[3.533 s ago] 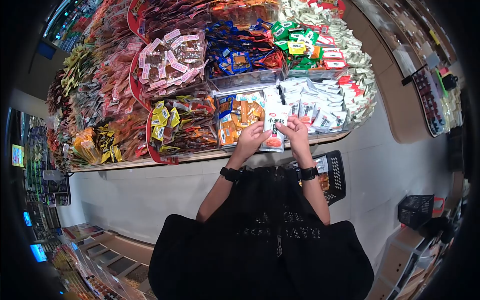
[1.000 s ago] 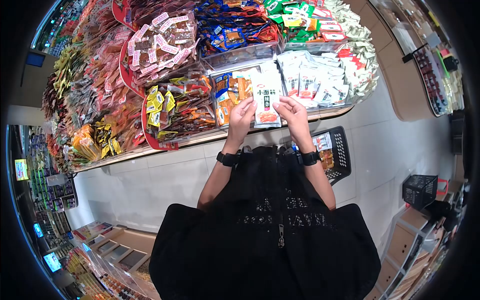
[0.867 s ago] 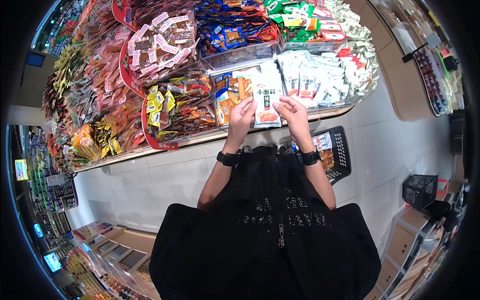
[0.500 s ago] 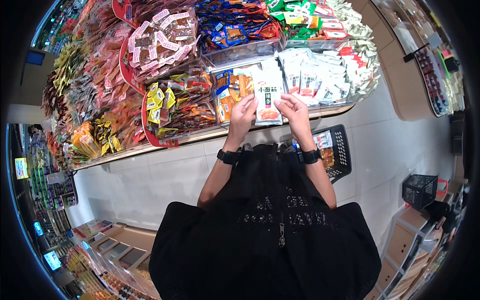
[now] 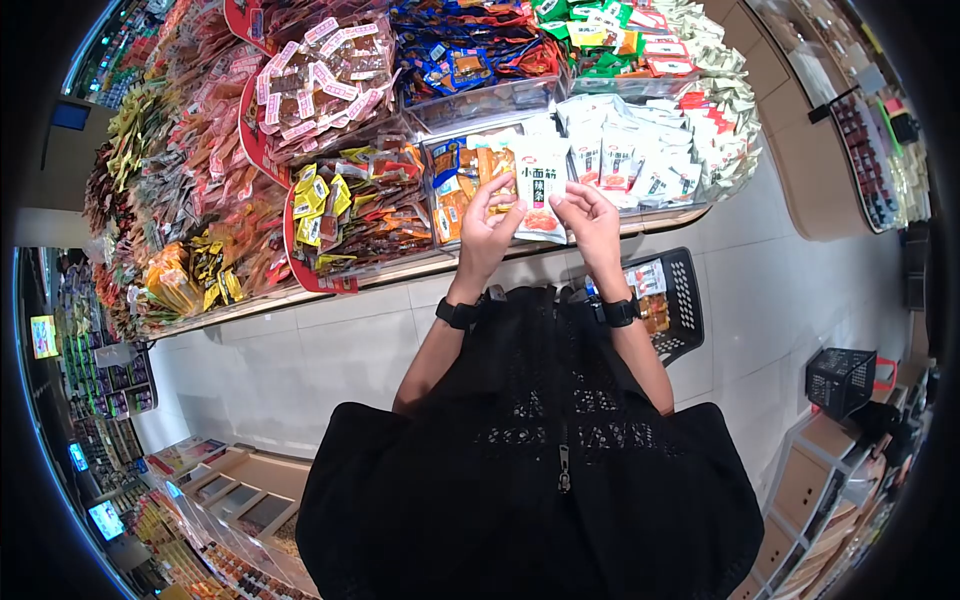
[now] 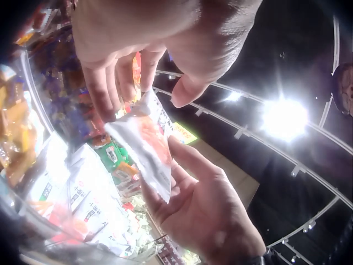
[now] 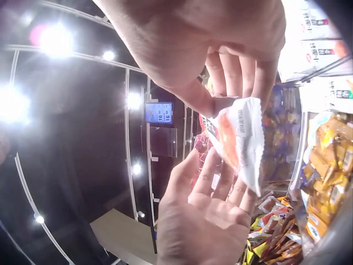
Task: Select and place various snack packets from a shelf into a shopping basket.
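Note:
A white snack packet (image 5: 541, 205) with dark lettering and an orange food picture stands upright between the two hands, over the front edge of the display. My right hand (image 5: 594, 228) pinches its right edge, the thumb (image 7: 201, 100) on the printed front and the fingers behind. On the other side my left hand (image 5: 488, 235) is spread, its thumb (image 6: 186, 91) lifted off the front and its fingers (image 7: 212, 179) reaching behind the packet. Similar white packets (image 5: 615, 160) fill the bin just beyond the right hand.
Bins of orange snacks (image 5: 455, 200), yellow packets (image 5: 320, 205) and blue packets (image 5: 470, 70) surround the white ones. A dark shopping basket (image 5: 683, 300) with packets in it sits below the display, by the right forearm. Another basket (image 5: 838, 380) is farther right.
The left thumb has come away from the packet, and the left fingers have spread. The packet has shifted slightly right and up with the right hand, which keeps its pinch.

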`<state>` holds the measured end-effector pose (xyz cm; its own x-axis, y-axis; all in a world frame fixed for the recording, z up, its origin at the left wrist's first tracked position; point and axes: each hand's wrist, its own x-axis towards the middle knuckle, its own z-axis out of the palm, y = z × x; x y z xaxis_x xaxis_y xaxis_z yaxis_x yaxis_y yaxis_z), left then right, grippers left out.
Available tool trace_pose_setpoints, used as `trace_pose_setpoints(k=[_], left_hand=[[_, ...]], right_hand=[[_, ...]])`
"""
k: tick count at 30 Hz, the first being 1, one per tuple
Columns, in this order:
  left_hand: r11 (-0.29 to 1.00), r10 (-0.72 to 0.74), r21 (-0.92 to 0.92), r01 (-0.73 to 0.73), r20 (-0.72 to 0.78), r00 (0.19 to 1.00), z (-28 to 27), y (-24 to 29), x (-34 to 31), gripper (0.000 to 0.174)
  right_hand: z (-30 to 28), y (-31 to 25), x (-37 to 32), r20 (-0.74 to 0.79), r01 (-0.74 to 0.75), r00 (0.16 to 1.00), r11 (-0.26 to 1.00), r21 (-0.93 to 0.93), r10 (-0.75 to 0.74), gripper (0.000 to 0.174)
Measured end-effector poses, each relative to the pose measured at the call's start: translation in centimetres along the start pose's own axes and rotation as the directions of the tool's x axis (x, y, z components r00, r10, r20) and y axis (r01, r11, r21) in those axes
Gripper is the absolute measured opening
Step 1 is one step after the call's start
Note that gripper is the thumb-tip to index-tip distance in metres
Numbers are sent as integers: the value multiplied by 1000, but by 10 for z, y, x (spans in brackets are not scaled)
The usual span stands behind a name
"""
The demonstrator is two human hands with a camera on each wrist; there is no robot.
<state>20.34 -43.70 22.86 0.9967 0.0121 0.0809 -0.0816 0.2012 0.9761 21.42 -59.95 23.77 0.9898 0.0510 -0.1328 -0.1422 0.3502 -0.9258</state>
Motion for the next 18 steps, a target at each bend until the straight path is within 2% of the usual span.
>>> trace_pose_setpoints(k=[2,4,6,7,8,10,12,13,14,16,18], left_hand=[[998,11,67,-11,0,1000,0,-2,0,47],[977,43,202,-63,98,994,5,7,0,49],[986,38,156,-58,129,991,6,1,1,52],[999,-21,47,15,134,991,9,3,1,55],[994,-80,-62,90,148,986,10,5,1,57],[985,-124,-105,138,137,983,8,6,1,56],[984,-22,-173,34,70,997,4,1,3,52],[978,-41,-205,51,54,998,3,1,2,44],[978,-38,-204,48,52,998,1,1,2,44],[964,-52,-256,69,71,996,-1,4,2,43],[969,-73,-230,92,88,993,-1,12,-1,43]], right_hand=[[3,2,1,-54,96,993,983,-157,-105,32],[8,1,1,-44,154,985,967,-204,-166,32],[14,-7,-7,33,187,981,905,-382,-189,29],[15,-9,-10,35,107,994,904,-413,-101,27],[15,-8,-9,35,109,994,904,-412,-104,27],[17,-6,-8,164,391,917,731,-560,-364,24],[17,-7,-10,157,357,932,755,-551,-326,24],[17,-5,-10,91,322,942,801,-505,-322,24],[18,-4,-9,27,289,950,843,-454,-312,24],[19,-8,-8,4,289,947,843,-454,-322,27],[18,-4,-6,-61,245,964,953,-177,-259,32]])
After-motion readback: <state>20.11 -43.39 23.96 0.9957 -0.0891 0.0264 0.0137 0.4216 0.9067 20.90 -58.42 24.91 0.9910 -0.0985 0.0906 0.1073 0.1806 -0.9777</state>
